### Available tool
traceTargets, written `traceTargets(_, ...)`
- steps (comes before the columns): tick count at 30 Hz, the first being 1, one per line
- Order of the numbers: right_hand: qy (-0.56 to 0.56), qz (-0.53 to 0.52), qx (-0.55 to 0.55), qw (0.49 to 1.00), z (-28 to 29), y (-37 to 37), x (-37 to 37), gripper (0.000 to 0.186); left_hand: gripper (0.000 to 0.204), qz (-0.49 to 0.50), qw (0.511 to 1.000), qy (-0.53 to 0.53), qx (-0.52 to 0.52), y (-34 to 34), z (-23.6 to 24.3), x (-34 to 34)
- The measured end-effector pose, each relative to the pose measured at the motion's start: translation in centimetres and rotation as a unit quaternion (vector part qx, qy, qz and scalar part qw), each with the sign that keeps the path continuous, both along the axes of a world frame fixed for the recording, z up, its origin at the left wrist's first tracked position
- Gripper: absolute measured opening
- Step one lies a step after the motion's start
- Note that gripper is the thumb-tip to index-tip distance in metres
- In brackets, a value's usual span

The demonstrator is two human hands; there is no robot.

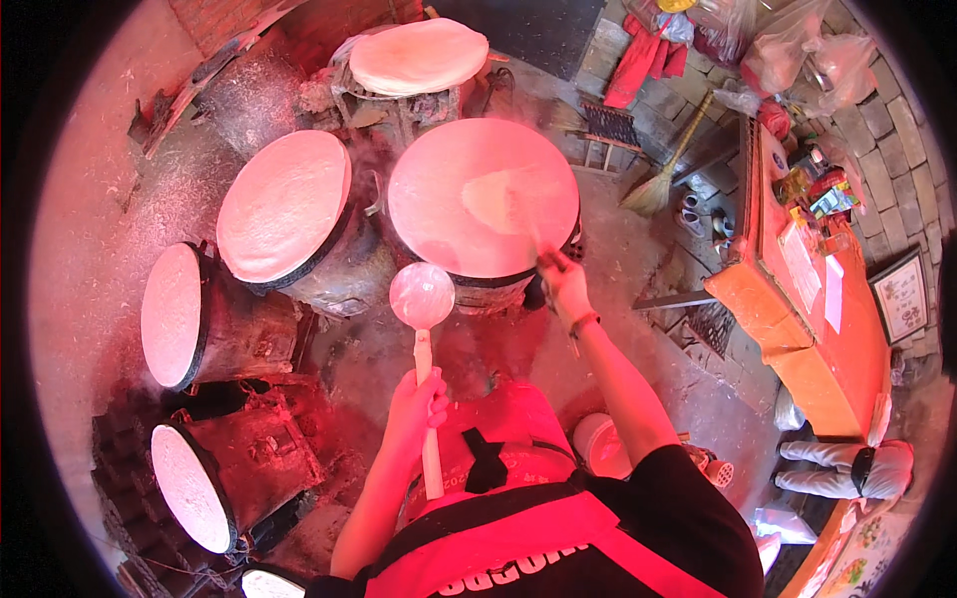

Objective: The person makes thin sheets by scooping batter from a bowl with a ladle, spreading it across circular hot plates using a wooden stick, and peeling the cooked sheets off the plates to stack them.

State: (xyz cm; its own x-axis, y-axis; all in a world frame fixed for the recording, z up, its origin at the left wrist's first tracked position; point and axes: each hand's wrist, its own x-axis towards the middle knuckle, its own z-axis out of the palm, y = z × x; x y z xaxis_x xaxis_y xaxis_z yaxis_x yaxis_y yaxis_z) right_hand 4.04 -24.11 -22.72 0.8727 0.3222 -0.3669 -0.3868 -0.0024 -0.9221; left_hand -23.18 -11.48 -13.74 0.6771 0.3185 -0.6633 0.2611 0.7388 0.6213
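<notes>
My left hand (417, 401) is wrapped round the wooden handle of a ladle (423, 297), held upright with its round, batter-coated bowl toward the griddle. In my right hand (566, 287), at the near right rim of the griddle, is the thin handle of a flat, pale spreader (501, 202). Its blurred blade lies over the batter, and exactly where it ends is hard to make out. A pale layer covers most of the round griddle (439, 164), which stands on a drum-shaped stove. A red apron (498, 528) covers my front.
More drum stoves with pale-topped griddles (284, 204), (171, 314), (189, 488) curve round on the left. Beyond stands a stack of pale flatbreads (419, 57). At right are an orange-covered table (797, 344), a broom (653, 189) and a seated person's legs (822, 468). A bucket (601, 446) sits by my right side.
</notes>
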Motion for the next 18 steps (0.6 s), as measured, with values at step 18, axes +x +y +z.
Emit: traceTargets(18,0.208,0.115,0.064,0.969,0.4,-1.2,-10.8,0.034,0.012,0.045,0.971,-0.101,-0.212,6.0,-4.4,14.7)
